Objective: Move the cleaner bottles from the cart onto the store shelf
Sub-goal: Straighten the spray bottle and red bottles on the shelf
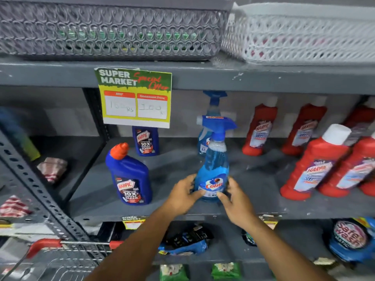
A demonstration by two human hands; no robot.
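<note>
Both hands gripping blue spray bottle point(213, 171) at base: left hand point(183, 192) wrapping its left side, right hand point(236, 199) its right side. Bottle standing upright on grey shelf point(253, 179), near front edge. Second spray bottle point(207, 136) standing behind it. Blue toilet cleaner point(129, 175) sitting left of it, red bottles point(314, 161) right. Cart point(60, 258) showing below, left of it.

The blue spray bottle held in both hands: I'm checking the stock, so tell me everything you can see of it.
The clear plastic spray bottle of blue liquid has a blue trigger nozzle on top and a label reading Colin near its base. It stands upright on the grey metal shelf, near the front edge. The left hand and right hand clasp its lower body from either side. A second, similar spray bottle stands behind it.
</note>
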